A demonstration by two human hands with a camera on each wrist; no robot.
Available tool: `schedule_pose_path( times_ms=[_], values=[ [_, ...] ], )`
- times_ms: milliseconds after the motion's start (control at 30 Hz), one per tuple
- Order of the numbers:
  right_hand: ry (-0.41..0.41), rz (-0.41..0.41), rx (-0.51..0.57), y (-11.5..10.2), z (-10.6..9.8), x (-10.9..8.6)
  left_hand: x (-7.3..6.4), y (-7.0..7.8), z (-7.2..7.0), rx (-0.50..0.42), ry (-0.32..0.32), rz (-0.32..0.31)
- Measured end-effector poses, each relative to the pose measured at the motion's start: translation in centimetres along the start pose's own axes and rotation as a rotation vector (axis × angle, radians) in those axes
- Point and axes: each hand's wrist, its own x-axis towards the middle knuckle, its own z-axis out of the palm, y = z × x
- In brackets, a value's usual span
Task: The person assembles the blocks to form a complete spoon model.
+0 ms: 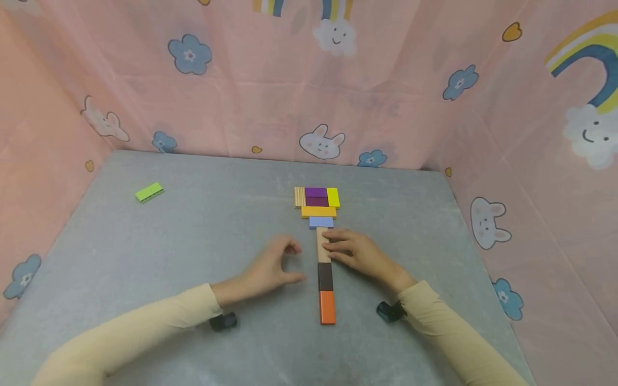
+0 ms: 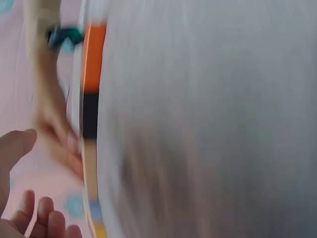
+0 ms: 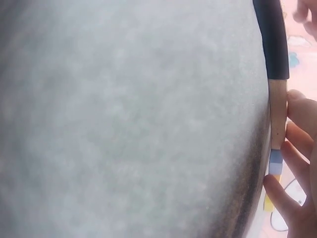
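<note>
A column of wooden blocks runs up the table in the head view: an orange block [image 1: 327, 308] nearest, then a black block [image 1: 325, 277], a plain wood block [image 1: 323, 252] and a light blue block [image 1: 321, 222] lying crosswise. My right hand [image 1: 362, 256] touches the plain wood block with its fingertips from the right; the right wrist view shows its fingers [image 3: 299, 131] along the block's side. Left of the column, my left hand [image 1: 267, 268] holds nothing, its thumb and fingers spread apart in a loose curve.
Beyond the light blue block lies an orange-yellow block [image 1: 318, 212]. Behind it sit purple blocks [image 1: 316, 192], flanked by a yellow block [image 1: 333, 197] and striped wood pieces [image 1: 299, 197]. A green block [image 1: 149, 192] lies far left on the grey table [image 1: 217, 182]. Pink curtains [image 1: 232, 102] surround the table.
</note>
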Motion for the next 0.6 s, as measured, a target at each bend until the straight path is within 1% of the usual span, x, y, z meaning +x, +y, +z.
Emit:
schedule_pose_path(
  times_ms=[67, 200, 300, 367, 433, 500, 600],
  values=[
    [-0.005, 0.003, -0.011, 0.0, 0.0, 0.0, 0.4, -0.9, -1.7, -0.004, 0.061, -0.015],
    [0.001, -0.013, -0.026, 0.0, 0.0, 0.1, 0.9, -3.3, -5.6, 0.028, 0.203, -0.045],
    [0.006, -0.018, -0.026, 0.0, 0.0, 0.0, 0.8, -5.4, -8.7, 0.020, 0.312, -0.097],
    [0.004, -0.012, -0.024, 0.0, 0.0, 0.0, 0.5, -6.8, -10.7, 0.012, 0.372, -0.135],
    [-0.002, -0.002, -0.021, 0.0, 0.0, 0.0, 0.0, -8.3, -12.6, 0.024, 0.423, -0.179],
    [-0.011, 0.008, -0.018, 0.0, 0.0, 0.0, -0.6, -9.5, -14.4, 0.051, 0.471, -0.217],
    [-0.022, 0.024, -0.015, -0.1, 0.0, 0.0, -1.6, -11.4, -16.9, 0.099, 0.558, -0.254]
  ],
)
